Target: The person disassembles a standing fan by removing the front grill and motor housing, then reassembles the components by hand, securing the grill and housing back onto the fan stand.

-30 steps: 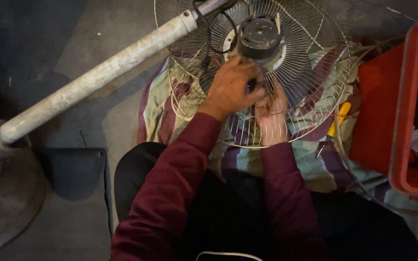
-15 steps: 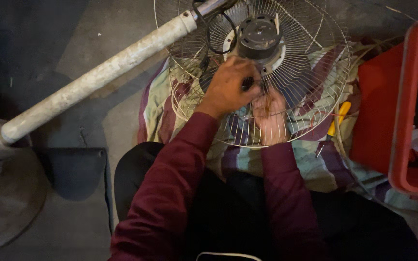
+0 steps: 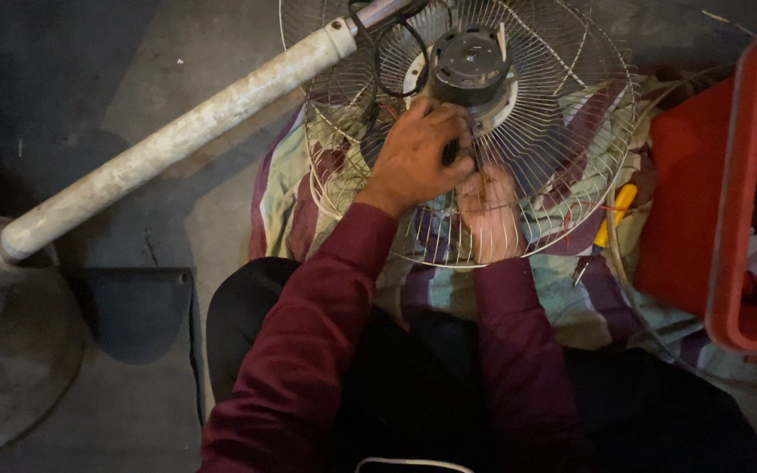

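A long, dirty white metal fan pole (image 3: 177,144) slants across the grey floor. A round wire fan guard (image 3: 554,131) lies on a striped cloth (image 3: 282,206), beside a red plastic crate (image 3: 729,193). A dark round motor (image 3: 469,63) sits at the guard's centre. The left hand (image 3: 418,158) pinches a small dark part just below the motor; the right hand (image 3: 488,210) rests underneath the wires, its grip hidden. A yellow-handled screwdriver (image 3: 613,215) lies nearby.

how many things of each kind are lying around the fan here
fan motor: 1
wire guard: 1
pole: 1
striped cloth: 1
yellow-handled screwdriver: 1
red crate: 1
left hand, right hand: 2
total: 8
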